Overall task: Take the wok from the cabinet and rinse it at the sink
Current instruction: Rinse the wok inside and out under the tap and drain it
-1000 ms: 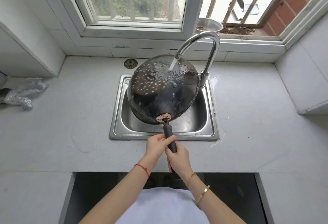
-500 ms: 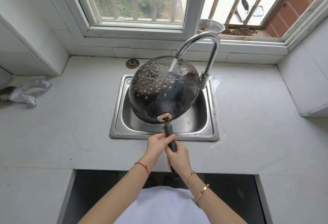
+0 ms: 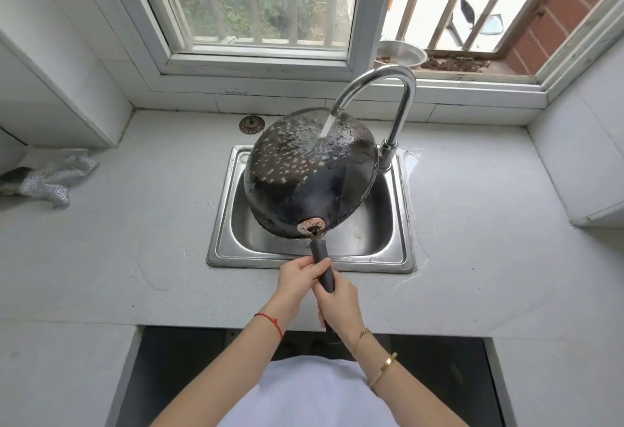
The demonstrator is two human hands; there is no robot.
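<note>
Both hands are clamped on the wok's dark handle (image 3: 323,269), one above the other: the left hand (image 3: 299,279) wraps the upper part nearer the pan, and the right hand (image 3: 337,305) grips the lower end at about five o'clock from it. From there the handle runs up toward twelve o'clock to a riveted metal bracket (image 3: 312,225) on the wok (image 3: 309,173), which is held bottom-up and tilted over the steel sink (image 3: 223,224). Water from the curved tap (image 3: 401,95) strikes its dark outer shell near one o'clock and beads across it.

The wok looks rigid and fairly heavy, with most of its weight far out from the hands, so a two-handed hold on the handle seems the sensible one. The wet shell is probably slippery, and there is no second handle to be seen. The handle looks dry where it is held.

A drain strainer (image 3: 251,124) lies on the counter (image 3: 135,240) at eleven o'clock from the sink, and a grey cloth (image 3: 55,178) at nine o'clock. No brand shows on the wok; faint blue marks on the tile below the window are too small to read.
</note>
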